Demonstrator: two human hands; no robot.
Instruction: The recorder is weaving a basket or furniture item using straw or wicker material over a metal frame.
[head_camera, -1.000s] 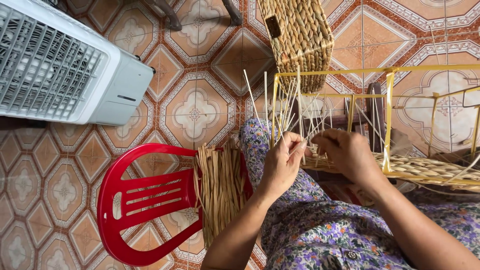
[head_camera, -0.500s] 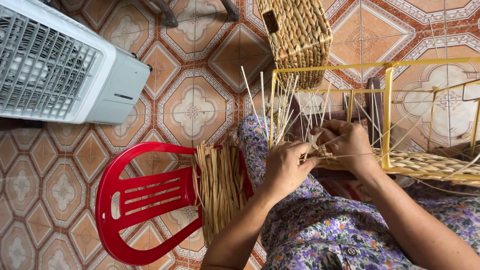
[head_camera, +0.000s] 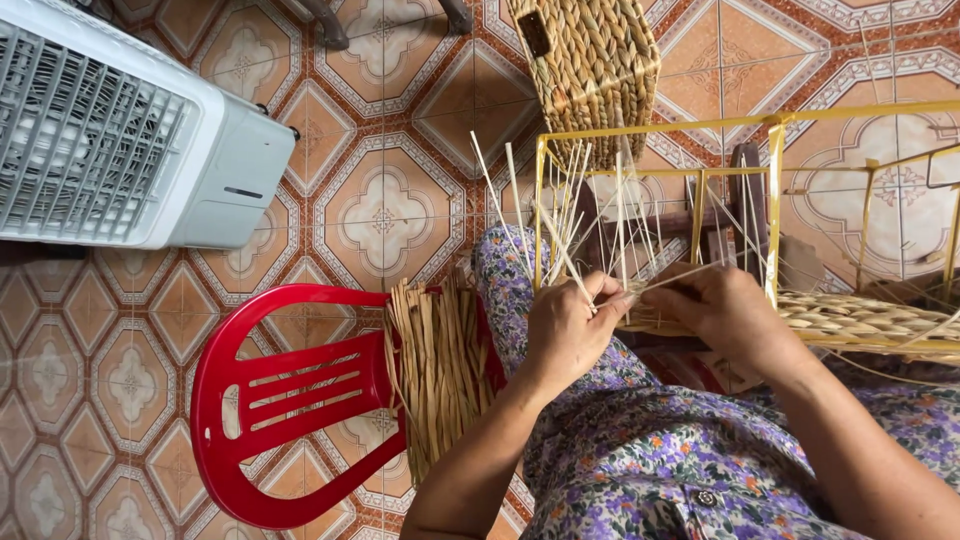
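My left hand (head_camera: 565, 330) pinches one pale straw strand (head_camera: 560, 255); my right hand (head_camera: 725, 312) grips the woven edge (head_camera: 850, 318) on one yellow wire frame (head_camera: 775, 190). One bundle (head_camera: 440, 370) lies left, on one red chair (head_camera: 285, 400).

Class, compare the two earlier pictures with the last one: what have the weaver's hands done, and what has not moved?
The left hand and right hand, apart earlier, have closed together over the woven strip at the yellow frame, both pinching straw strands. The red chair, straw bundle and finished basket stayed put.
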